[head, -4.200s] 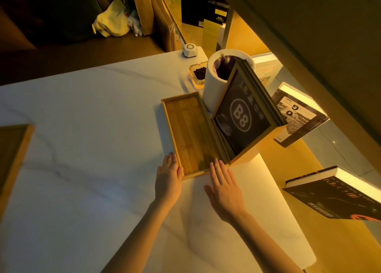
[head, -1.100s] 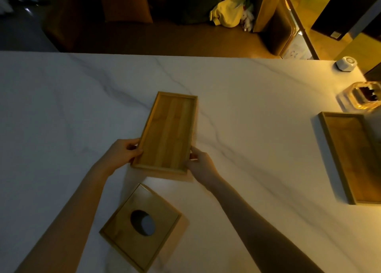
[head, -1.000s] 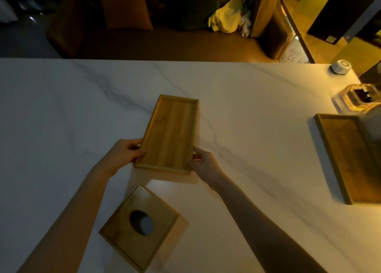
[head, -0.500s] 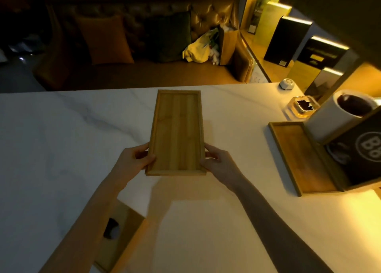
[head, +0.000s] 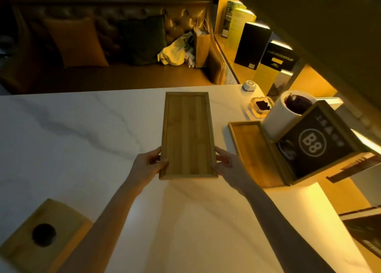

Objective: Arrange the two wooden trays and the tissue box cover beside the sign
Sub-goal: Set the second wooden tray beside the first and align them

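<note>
Hands grip a wooden tray (head: 187, 134) by its near corners, left hand (head: 147, 165) and right hand (head: 227, 165) closed on opposite long edges. It hangs over the bench (head: 82, 138), left of the second tray (head: 255, 153) beside the sign (head: 317, 147). Tissue box cover (head: 44, 234) lies near the left forearm.

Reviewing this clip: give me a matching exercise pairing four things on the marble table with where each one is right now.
Things:
1. Wooden tray with raised rim
2. Second wooden tray
3. Square wooden tissue box cover with round hole
4. White cylindrical container

Places:
A. Near left corner of the table
B. Behind the dark B8 sign
C. Flat beside the sign
D. Held between left hand and right hand

Pairs: 1-D, 2-C, 3-A, 4-B
</note>
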### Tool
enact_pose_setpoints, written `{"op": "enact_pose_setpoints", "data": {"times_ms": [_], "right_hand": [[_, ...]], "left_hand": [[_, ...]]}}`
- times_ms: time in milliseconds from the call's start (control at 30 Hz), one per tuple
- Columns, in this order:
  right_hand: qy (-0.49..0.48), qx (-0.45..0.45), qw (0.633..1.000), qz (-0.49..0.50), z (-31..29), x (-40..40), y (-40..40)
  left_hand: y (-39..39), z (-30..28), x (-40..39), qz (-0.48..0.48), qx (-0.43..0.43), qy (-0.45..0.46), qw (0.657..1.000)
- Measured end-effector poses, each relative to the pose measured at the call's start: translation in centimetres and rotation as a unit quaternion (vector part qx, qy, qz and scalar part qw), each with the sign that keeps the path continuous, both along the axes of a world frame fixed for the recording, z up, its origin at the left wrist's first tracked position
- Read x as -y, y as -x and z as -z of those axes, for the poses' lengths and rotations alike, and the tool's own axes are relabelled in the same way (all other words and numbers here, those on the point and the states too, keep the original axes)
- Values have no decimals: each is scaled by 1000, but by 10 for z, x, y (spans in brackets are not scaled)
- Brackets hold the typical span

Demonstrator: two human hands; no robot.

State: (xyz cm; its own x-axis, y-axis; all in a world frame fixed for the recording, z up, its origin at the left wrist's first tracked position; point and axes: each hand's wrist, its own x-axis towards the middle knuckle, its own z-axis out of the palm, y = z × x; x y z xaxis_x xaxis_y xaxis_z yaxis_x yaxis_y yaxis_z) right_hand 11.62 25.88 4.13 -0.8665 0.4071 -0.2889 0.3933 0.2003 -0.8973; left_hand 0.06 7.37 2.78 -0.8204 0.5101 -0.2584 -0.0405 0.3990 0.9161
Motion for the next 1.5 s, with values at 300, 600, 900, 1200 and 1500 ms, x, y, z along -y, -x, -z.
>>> {"op": "enact_pose_setpoints", "data": {"times_ms": [300,600,900,1200,1500], "right_hand": [[7,59,998,20,40,-51,-26],[24,89,996,23,71,-74,-29],[15,89,996,28,87,-81,-32],[-75,111,990,39,104,-77,-33],[-213,180,960,39,119,-69,-28]], "left_hand": [[-25,33,-60,28,-1,92,995],[-28,62,-86,29,3,145,989],[-29,76,-93,38,10,156,987],[-33,90,-101,55,-52,212,974],[-35,105,-103,51,-79,242,966]]}}
